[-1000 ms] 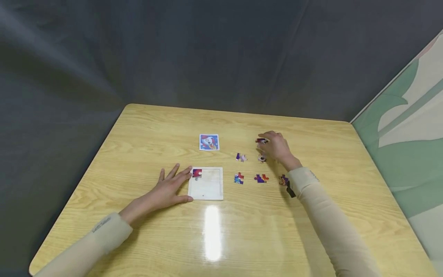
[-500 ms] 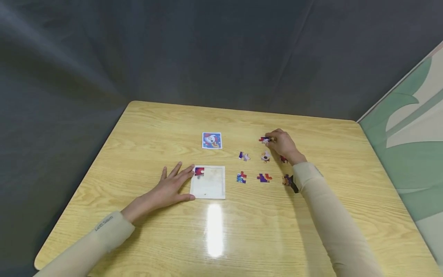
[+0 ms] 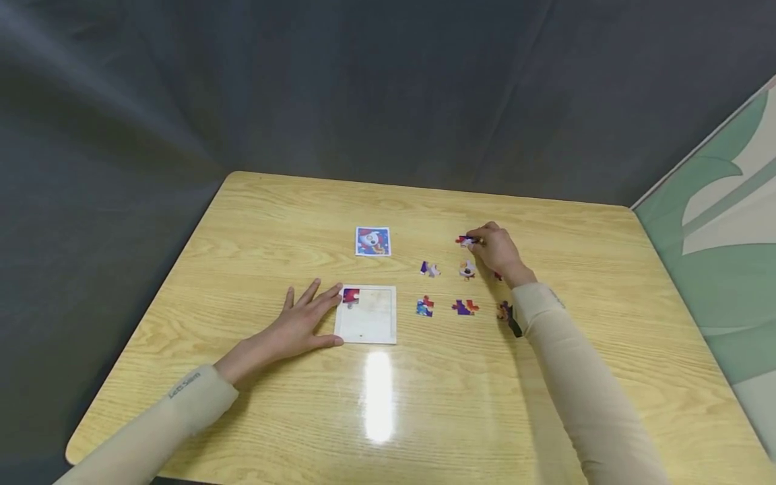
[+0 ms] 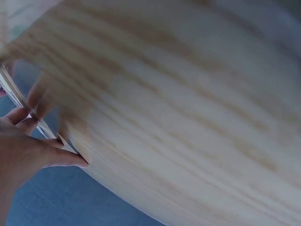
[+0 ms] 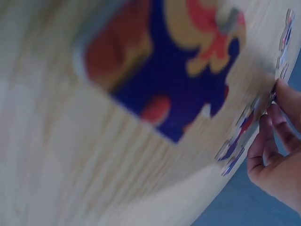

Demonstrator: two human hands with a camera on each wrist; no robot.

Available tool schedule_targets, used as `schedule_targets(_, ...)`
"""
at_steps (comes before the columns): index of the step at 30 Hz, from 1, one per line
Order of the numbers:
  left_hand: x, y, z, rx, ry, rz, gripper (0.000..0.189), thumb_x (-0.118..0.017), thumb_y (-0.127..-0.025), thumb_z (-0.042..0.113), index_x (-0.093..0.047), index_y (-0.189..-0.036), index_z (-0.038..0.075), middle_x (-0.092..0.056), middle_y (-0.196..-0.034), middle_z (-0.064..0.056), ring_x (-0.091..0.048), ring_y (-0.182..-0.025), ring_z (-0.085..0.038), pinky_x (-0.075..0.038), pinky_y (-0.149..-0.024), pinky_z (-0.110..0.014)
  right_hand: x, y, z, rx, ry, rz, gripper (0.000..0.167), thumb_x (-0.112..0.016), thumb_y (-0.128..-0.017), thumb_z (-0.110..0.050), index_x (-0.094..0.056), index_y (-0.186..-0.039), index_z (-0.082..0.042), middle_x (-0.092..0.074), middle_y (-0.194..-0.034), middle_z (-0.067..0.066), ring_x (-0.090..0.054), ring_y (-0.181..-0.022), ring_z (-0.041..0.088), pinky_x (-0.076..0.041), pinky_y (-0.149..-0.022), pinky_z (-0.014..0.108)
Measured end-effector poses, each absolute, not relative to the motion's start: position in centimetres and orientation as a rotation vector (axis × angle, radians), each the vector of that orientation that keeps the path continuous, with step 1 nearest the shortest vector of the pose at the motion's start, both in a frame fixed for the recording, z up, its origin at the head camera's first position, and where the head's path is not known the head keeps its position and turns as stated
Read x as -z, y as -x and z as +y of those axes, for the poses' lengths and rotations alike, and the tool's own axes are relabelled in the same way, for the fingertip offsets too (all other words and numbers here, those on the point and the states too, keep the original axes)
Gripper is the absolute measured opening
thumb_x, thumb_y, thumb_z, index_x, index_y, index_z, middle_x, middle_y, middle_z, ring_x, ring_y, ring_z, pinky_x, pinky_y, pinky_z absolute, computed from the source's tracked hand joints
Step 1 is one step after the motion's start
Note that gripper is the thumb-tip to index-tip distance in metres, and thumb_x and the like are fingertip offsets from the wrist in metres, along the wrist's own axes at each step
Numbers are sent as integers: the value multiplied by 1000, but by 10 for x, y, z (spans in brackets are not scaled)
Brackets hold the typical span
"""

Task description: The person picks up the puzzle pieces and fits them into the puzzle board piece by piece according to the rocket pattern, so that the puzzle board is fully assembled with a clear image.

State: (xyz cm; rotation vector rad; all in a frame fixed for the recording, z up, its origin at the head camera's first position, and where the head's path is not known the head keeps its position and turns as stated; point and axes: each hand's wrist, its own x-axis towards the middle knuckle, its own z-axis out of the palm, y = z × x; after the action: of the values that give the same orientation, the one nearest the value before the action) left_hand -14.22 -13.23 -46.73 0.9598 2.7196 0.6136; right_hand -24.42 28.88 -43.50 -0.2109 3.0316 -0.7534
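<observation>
Against the left edge of the white, square, shallow-rimmed puzzle tray (image 3: 370,323), the left hand (image 3: 297,328) rests, fingers spread, as a second ago; a red jigsaw piece (image 3: 350,296) lies in its far left corner. Beyond the tray, rightward on wood-grained tabletop (image 3: 448,384), the right hand (image 3: 497,249), shifted slightly right, pinches a flat purple-and-red knobbed piece (image 3: 463,240) by its right end.
</observation>
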Motion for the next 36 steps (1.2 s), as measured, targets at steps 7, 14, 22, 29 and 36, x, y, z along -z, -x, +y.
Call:
schedule_targets(7,466,142,-131,-616,-969,2722,82,-61,-87,56,-36,-148,9,-18,-160,-4,-4,-146,-39,1,-104,-74,437,241,284,679,94,3048,35,-57,-97,-7,-56,-129,4,-50,-118,27,-48,-107,43,-44,-90,55)
schedule_targets(14,466,144,-128,-634,-983,2729,82,-64,-86,55,-38,-148,8,-20,-160,-4,-5,-145,-40,1,-104,-74,433,244,283,640,42,3011,36,-56,-98,-10,-53,-128,9,-49,-115,29,-46,-107,44,-43,-91,55)
schedule_targets(22,467,144,-123,-638,-987,2719,82,-63,-86,57,-38,-148,10,-21,-159,-4,-5,-145,-40,0,-104,-74,434,242,294,560,39,3076,36,-58,-98,-17,-57,-125,6,-51,-117,28,-45,-111,46,-39,-91,60)
schedule_targets(29,465,146,-120,-629,-985,2704,83,-62,-86,57,-36,-149,10,-20,-160,-5,-4,-145,-39,2,-105,-73,433,234,292,687,67,3174,36,-64,-94,-20,-62,-121,4,-57,-110,23,-50,-102,42,-44,-80,59)
schedule_targets(36,464,148,-119,-618,-974,2707,83,-63,-86,56,-36,-149,9,-20,-160,-4,-3,-146,-38,2,-106,-72,427,230,261,730,188,3176,35,-68,-91,-24,-66,-116,1,-63,-94,16,-58,-79,29,-48,-58,39)
